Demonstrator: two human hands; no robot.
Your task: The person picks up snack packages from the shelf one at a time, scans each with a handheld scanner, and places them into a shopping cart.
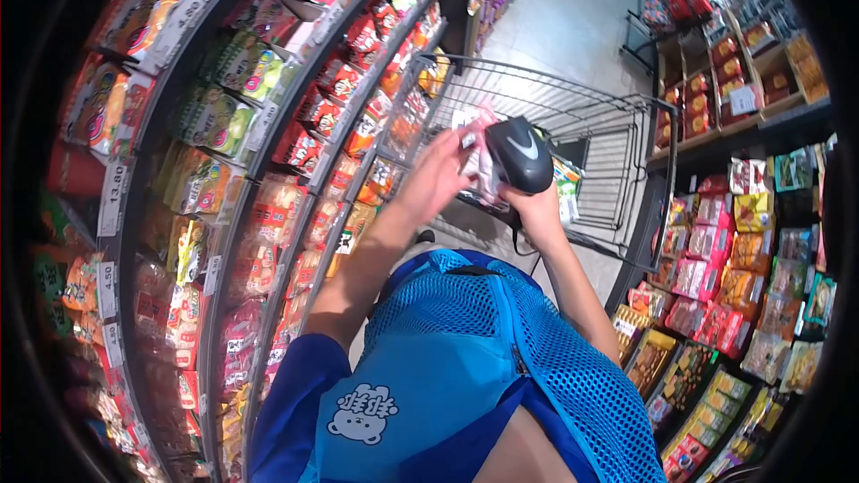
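Note:
My right hand (535, 207) grips a black handheld scanner (520, 153) with a white mark on its head, held over the shopping cart (626, 139). My left hand (436, 174) holds a pink and white snack packet (479, 148) up against the scanner's face. Both hands meet in front of my chest, above the near rim of the cart. I wear a blue mesh vest (465, 349) with a small bear logo.
Tall shelves (268, 125) packed with snack bags and price tags run along my left. More shelves and display boxes (734, 241) of packets stand on my right. A tiled aisle floor (573, 18) runs ahead beyond the wire cart, which holds a few packets.

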